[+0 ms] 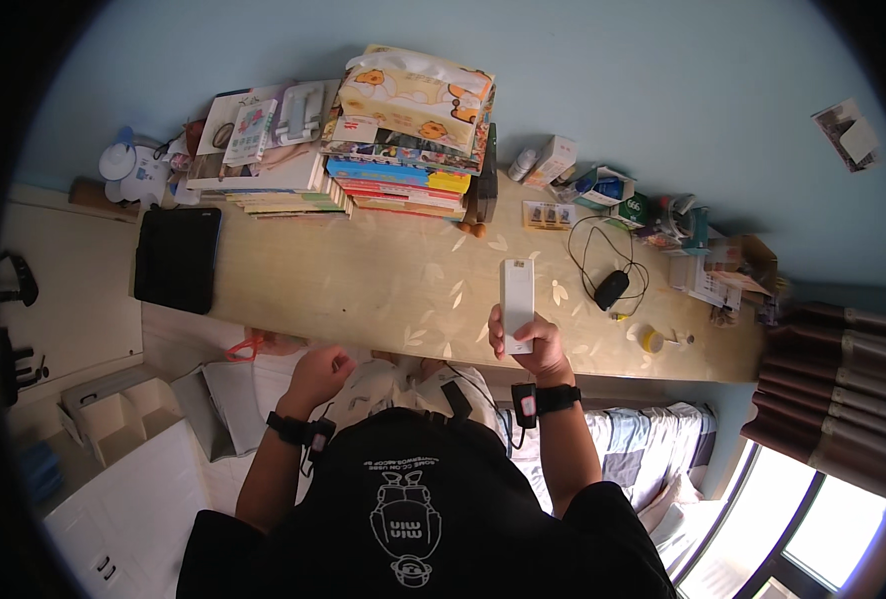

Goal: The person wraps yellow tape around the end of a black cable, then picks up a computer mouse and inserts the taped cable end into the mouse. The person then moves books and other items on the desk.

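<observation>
Over the front edge of the desk my right hand (530, 341) is closed round the near end of a slim white device (518, 295) that looks like a remote control. My thumb lies across it, and its long free end points away from me over the desktop. A small brownish patch marks its far end. My left hand (323, 374) hangs in front of the desk edge, above my lap, with its fingers curled in and nothing visible in them. Each wrist wears a black strap with a small box on it.
The pale wooden desk (363, 280) carries a black tablet (177, 260) at left and stacked books (403, 185) topped by a tissue pack (413, 98). At right lie a black mouse-like device (611, 290) with a looped cable, a yellow tape roll (650, 338) and several small boxes.
</observation>
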The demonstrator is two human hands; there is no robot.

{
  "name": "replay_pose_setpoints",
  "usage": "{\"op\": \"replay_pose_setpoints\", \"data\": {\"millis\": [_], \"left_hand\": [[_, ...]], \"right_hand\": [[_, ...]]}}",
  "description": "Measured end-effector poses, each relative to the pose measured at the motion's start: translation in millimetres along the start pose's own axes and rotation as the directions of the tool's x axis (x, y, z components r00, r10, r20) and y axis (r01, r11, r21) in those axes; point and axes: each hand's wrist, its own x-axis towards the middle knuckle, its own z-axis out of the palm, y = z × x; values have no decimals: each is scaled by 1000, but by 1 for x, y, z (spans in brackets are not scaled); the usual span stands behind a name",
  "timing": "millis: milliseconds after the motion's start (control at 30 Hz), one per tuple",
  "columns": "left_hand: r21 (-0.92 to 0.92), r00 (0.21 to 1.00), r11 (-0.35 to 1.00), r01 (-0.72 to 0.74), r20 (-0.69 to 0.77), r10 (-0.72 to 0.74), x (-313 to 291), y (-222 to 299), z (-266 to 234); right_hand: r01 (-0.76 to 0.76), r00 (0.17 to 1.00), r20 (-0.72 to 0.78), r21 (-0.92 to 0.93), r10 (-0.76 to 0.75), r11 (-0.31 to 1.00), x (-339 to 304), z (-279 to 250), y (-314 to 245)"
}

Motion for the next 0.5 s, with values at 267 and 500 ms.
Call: {"op": "replay_pose_setpoints", "data": {"millis": [267, 500], "left_hand": [[-77, 999, 996, -53, 1, 53, 12, -14, -2], [-116, 999, 993, 12, 35, -8, 14, -25, -6]], "right_hand": [[-68, 998, -32, -203, 62, 977, 7, 35, -3], [-171, 985, 10, -150, 174, 974, 15, 58, 7]]}}
